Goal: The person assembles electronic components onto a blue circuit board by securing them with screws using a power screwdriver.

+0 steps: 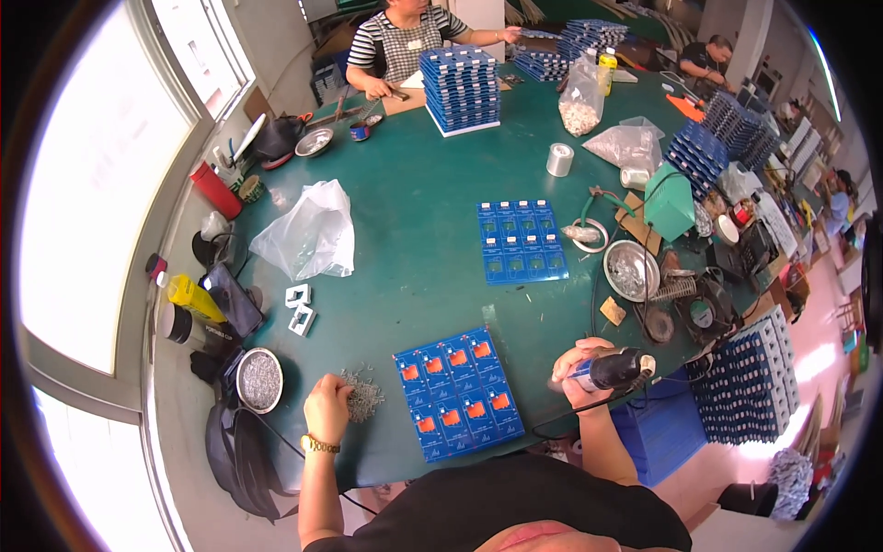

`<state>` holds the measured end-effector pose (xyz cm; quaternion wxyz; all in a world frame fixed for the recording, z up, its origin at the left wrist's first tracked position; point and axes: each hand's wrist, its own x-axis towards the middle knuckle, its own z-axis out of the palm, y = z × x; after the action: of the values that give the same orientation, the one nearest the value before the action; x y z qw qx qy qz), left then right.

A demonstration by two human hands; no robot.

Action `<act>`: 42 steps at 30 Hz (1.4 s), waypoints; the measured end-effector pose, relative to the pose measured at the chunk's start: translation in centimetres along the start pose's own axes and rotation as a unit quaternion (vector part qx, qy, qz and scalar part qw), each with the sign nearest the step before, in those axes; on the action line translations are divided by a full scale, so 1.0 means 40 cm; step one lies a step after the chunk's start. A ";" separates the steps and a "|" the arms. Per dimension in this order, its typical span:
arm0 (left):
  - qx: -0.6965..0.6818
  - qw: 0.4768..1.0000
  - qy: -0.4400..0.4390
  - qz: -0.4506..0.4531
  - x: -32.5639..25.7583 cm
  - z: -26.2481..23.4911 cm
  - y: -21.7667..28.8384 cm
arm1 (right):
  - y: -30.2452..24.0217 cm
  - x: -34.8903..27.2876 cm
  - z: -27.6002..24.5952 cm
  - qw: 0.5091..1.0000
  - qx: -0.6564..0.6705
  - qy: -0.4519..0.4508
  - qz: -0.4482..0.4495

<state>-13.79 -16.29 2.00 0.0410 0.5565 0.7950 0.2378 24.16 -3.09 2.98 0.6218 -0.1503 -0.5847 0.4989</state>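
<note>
Grey metal bits (367, 397); black tool (614, 370)

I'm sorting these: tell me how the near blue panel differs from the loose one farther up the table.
The near panel shows orange windows; the far panel, greenish ones. The near panel slants in this view; the far panel lies nearly square. Both are blue, with two rows of four windows, on the green table.

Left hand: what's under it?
A loose pile of small grey pieces shows beside the left hand, on the green table. Whatever lies directly beneath the hand, or is pinched in it, is covered.
</note>
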 end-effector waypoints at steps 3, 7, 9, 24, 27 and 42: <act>-0.008 1.000 0.005 -0.023 -0.001 0.002 -0.004 | -0.007 -0.001 -0.001 1.000 0.003 0.014 -0.017; -0.046 0.997 0.055 -0.005 0.001 -0.002 -0.005 | -0.012 -0.003 -0.001 0.999 -0.002 0.029 -0.020; -0.074 0.995 0.059 -0.011 -0.001 -0.009 0.001 | -0.015 -0.002 0.000 0.999 -0.013 0.048 -0.014; -0.044 0.995 0.083 0.035 -0.020 0.009 -0.003 | -0.011 -0.011 -0.001 0.998 -0.064 0.007 0.002; -0.087 0.992 0.090 0.013 -0.048 0.010 -0.009 | -0.004 -0.038 0.001 1.000 -0.025 -0.002 0.009; -0.250 0.959 0.075 0.109 0.048 -0.076 0.250 | -0.016 -0.021 -0.008 1.000 -0.008 0.009 -0.020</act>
<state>-6.86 -12.91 9.32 0.0933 0.5921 0.6456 0.4731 24.88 -3.92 2.91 0.6355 -0.1478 -0.5865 0.4799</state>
